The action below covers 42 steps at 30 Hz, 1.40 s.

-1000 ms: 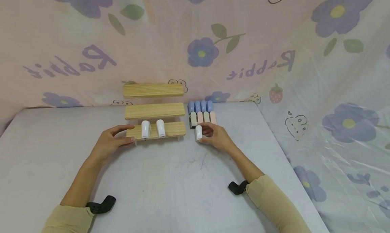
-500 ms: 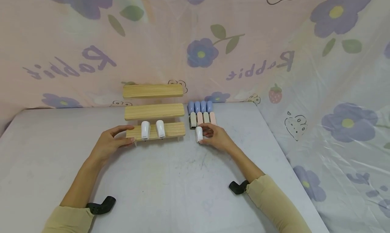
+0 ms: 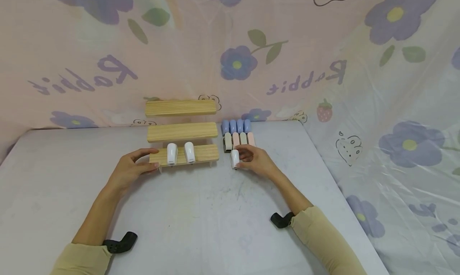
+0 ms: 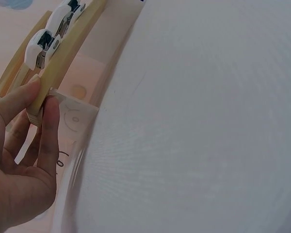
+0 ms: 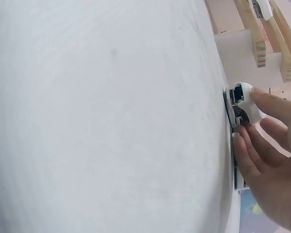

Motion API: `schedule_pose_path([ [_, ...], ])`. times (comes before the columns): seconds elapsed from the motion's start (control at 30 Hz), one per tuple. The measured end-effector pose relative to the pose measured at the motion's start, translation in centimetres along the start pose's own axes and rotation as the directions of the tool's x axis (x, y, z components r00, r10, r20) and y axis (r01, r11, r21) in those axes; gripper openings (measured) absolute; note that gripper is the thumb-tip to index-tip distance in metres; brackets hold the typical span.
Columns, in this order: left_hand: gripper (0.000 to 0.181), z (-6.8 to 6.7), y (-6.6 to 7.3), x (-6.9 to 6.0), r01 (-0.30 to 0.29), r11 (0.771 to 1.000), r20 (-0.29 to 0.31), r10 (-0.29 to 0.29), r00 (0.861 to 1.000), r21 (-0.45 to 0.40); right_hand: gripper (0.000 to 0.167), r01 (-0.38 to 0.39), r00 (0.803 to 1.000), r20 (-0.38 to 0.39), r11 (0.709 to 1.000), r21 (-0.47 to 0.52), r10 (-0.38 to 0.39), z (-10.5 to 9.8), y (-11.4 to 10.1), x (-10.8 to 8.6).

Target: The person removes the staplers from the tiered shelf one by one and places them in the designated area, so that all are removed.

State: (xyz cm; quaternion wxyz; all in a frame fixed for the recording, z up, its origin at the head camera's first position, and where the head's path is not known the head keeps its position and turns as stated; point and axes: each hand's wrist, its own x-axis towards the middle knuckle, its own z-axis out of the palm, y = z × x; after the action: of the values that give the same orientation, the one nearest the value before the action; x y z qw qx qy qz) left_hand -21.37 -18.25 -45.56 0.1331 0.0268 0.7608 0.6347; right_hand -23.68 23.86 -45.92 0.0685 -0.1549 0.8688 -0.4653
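Note:
My left hand (image 3: 126, 169) pinches the left end of the lowest board of a three-tier wooden shelf (image 3: 205, 152), thumb on one face and fingers on the other in the left wrist view. Two white mini staplers stand on that board, a left one (image 3: 172, 153) and a right one (image 3: 189, 152). Right of the shelf, my right hand (image 3: 256, 161) holds another white mini stapler (image 5: 252, 107) between thumb and fingers. It sits low at the tabletop, in front of a row of pink and beige staplers. The right wrist view shows its open mouth and dark metal inside.
Behind the held stapler stand pink and beige staplers (image 3: 243, 139) side by side, then a row of blue ones (image 3: 232, 126). The middle (image 3: 182, 132) and top (image 3: 181, 107) boards rise behind the lowest. A flowered curtain (image 3: 179, 67) hangs at the back and right.

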Motion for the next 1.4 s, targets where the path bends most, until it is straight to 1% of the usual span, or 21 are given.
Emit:
schedule_pose_path([
  [0.13,0.064,0.0,0.0,0.0,-0.003,1.000,-0.001,0.003,1.000,-0.010,0.055,0.013,1.000,-0.016,1.000,-0.002,-0.013,-0.2,-0.1,0.0],
  [0.17,0.063,0.0,0.0,0.0,-0.004,1.000,-0.002,0.004,1.000,-0.016,0.054,0.019,0.999,-0.027,1.000,-0.008,-0.019,-0.2,0.3,0.1],
  [0.27,0.063,-0.1,0.0,0.0,-0.002,0.999,-0.004,0.002,1.000,-0.033,0.055,0.023,0.999,-0.042,1.000,-0.013,-0.024,-0.4,0.1,0.1],
  [0.47,0.063,-0.1,0.0,0.1,-0.010,1.000,0.000,0.010,1.000,-0.029,0.053,0.047,0.996,-0.080,0.999,-0.011,-0.048,-0.6,0.0,0.1],
  [0.63,0.063,-0.1,0.0,0.1,-0.012,1.000,-0.002,0.012,1.000,-0.024,0.055,0.101,0.993,-0.067,0.994,0.043,-0.098,-0.6,-0.3,0.2],
  [0.77,0.063,-0.1,-0.1,0.1,-0.008,1.000,-0.006,0.008,1.000,-0.024,0.055,0.129,0.990,-0.062,0.990,0.063,-0.125,-0.4,-0.6,0.1],
  [0.87,0.063,-0.1,-0.1,0.1,-0.002,0.999,-0.005,0.002,1.000,-0.034,0.054,0.131,0.990,-0.065,0.988,0.077,-0.126,-0.3,-1.2,0.1],
  [1.0,0.064,0.0,-0.3,0.1,0.002,1.000,-0.005,-0.003,1.000,-0.029,0.051,0.142,0.989,-0.051,0.985,0.103,-0.137,-0.4,-3.2,-0.4],
  [1.1,0.064,0.0,-0.3,0.1,0.002,1.000,-0.008,-0.002,1.000,-0.013,0.049,0.171,0.985,-0.054,0.980,0.101,-0.166,-0.3,-4.7,-0.7],
  [1.17,0.064,0.0,-0.3,0.1,0.001,1.000,-0.010,-0.001,1.000,-0.002,0.047,0.195,0.980,-0.063,0.976,0.100,-0.190,-0.1,-5.2,-0.7],
  [1.3,0.064,0.0,-0.2,0.1,-0.001,1.000,-0.010,0.001,1.000,-0.005,0.046,0.236,0.971,-0.072,0.965,0.117,-0.229,0.3,-5.6,-0.3],
  [1.4,0.064,0.0,-0.1,0.0,0.003,1.000,-0.007,-0.003,1.000,-0.027,0.047,0.250,0.968,-0.074,0.958,0.143,-0.241,0.9,-4.8,0.3],
])
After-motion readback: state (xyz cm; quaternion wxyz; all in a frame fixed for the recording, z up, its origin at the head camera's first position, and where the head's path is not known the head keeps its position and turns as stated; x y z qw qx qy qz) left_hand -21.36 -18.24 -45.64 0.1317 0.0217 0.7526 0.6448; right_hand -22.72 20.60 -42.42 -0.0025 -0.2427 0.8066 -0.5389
